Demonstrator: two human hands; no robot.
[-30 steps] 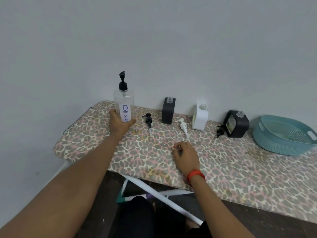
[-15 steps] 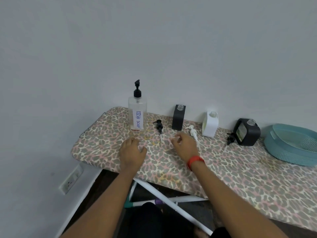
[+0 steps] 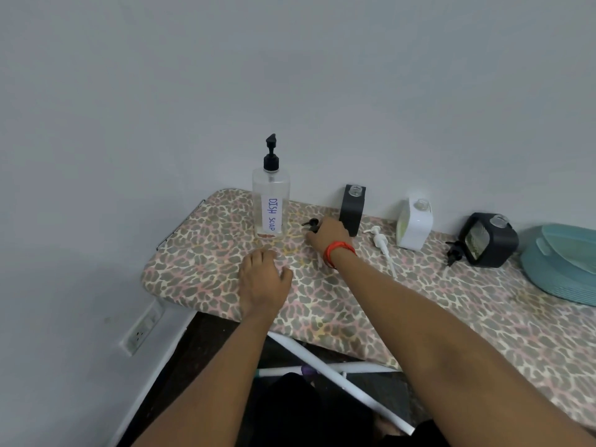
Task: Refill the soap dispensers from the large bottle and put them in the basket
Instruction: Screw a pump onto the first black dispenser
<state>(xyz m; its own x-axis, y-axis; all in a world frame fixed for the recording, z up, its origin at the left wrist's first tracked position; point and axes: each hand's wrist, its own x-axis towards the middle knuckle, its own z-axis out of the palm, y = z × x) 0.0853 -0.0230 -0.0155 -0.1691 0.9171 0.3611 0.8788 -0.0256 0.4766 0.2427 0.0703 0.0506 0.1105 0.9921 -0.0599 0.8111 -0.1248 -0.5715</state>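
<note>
The large clear bottle (image 3: pixel 271 204) labelled DISH SOAP, with a black pump top, stands upright at the back left of the leopard-print board (image 3: pixel 451 304). Along the wall stand three open-necked dispensers: a dark tall one (image 3: pixel 353 206), a white one (image 3: pixel 415 225) and a black squat one (image 3: pixel 490 241). My right hand (image 3: pixel 325 235), with a red wristband, curls its fingers over a loose black pump (image 3: pixel 310 223) lying between the bottle and the dark dispenser. My left hand (image 3: pixel 264 280) rests on the board in front of the bottle, holding nothing.
A white pump (image 3: pixel 382 248) lies in front of the white dispenser and another black pump (image 3: pixel 453 253) beside the black one. The teal basket (image 3: pixel 561 266) sits at the far right. A wall socket (image 3: pixel 142 330) is low on the left; white frame legs (image 3: pixel 338 375) show below.
My left hand has let go of the large bottle and drawn back onto the board. My right hand has moved forward from the board onto the loose black pump.
</note>
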